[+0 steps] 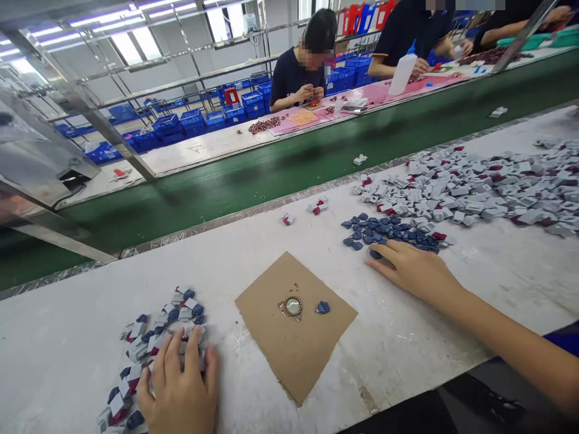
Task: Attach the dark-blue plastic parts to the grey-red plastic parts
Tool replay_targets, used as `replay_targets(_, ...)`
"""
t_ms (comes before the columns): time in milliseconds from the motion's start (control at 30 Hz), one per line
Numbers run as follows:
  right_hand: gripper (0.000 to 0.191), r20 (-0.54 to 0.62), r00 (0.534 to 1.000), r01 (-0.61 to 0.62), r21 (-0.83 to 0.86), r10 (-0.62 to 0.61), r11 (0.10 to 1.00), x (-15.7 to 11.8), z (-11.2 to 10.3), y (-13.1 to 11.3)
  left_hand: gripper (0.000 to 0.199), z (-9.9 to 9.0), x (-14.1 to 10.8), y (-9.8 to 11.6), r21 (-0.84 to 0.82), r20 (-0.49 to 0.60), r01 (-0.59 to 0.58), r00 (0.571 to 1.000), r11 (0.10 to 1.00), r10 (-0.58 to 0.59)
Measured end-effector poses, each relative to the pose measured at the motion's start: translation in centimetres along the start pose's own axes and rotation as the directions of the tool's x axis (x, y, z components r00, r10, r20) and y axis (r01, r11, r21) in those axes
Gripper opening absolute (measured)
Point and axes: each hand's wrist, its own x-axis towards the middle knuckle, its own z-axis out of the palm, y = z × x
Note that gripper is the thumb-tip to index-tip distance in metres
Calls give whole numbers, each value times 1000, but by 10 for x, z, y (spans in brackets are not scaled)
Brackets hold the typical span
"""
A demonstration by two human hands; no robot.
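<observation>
My left hand [183, 380] lies palm down with fingers spread, over the near edge of a pile of small grey, red and dark-blue parts [136, 349]. At the right, my right hand [418, 271] has thumb and forefinger around a small dark-blue piece [375, 254], beside a heap of similar blue pieces [377, 228]. Between the hands is a square of brown cardboard [294, 367], turned cornerwise. On it sit a small round dish with a beaded rim [294, 306], tiny crumbs around it, and one dark-blue piece [322, 307].
A big heap of grey and red parts [488, 187] spreads across the right back of the white table [81, 337]. Beyond runs a green conveyor belt [217, 196] with a few loose parts. Co-workers sit across it, near a white squeeze bottle [402, 73]. A metal post [108, 132] stands at left.
</observation>
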Motion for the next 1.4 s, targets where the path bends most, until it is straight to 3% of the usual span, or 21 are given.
replay_targets(133,27,46,999,-18,32,16,999,5,5,1,44,1,-4,-10,35,19,10,1000,999,-11)
replay_targets(300,23,-56,997,59,112,-53,992,-2,5,-3,37,3,13,2,-36,-44,-95,995,995,93)
replay_targets(367,24,-102,991,95,132,-82,987,-6,7,-7,34,3,32,19,-142,-44,-181,983,973,176)
replay_targets(433,25,-158,983,115,139,-93,984,-8,10,-13,33,4,58,43,-322,66,-211,968,923,244)
replay_targets(500,25,-227,968,139,132,-106,981,-10,12,-17,33,9,89,69,-497,241,-140,926,856,291)
replay_targets(567,22,-277,953,164,132,-122,978,-10,13,-21,34,19,123,95,-558,318,-83,898,826,305)
replay_targets(733,19,-309,942,185,151,-132,971,-11,11,-23,53,56,198,148,-632,361,61,905,773,224)
replay_targets(833,20,-321,939,183,166,-122,969,-11,11,-22,39,71,218,167,-731,375,147,902,666,213)
replay_targets(933,21,-339,936,167,206,-89,964,-12,11,-20,38,70,214,172,-861,374,232,891,452,256)
replay_targets(1067,19,-376,926,168,341,-29,925,-14,1,-28,59,39,177,154,-927,374,357,866,112,333)
replay_targets(1200,17,-276,957,245,608,-89,755,-13,-20,-67,36,-2,125,123,-842,424,512,822,-168,382)
replay_targets(1300,21,-225,949,315,725,-220,613,-7,-31,-104,37,-20,93,105,-616,559,637,768,-463,312)
replay_targets(1333,23,-220,944,326,740,-247,588,-4,-32,-114,39,-23,85,100,-566,605,642,750,-517,269)
replay_targets(1400,25,-216,935,344,746,-282,571,2,-31,-128,41,-28,72,91,-561,663,635,729,-531,171)
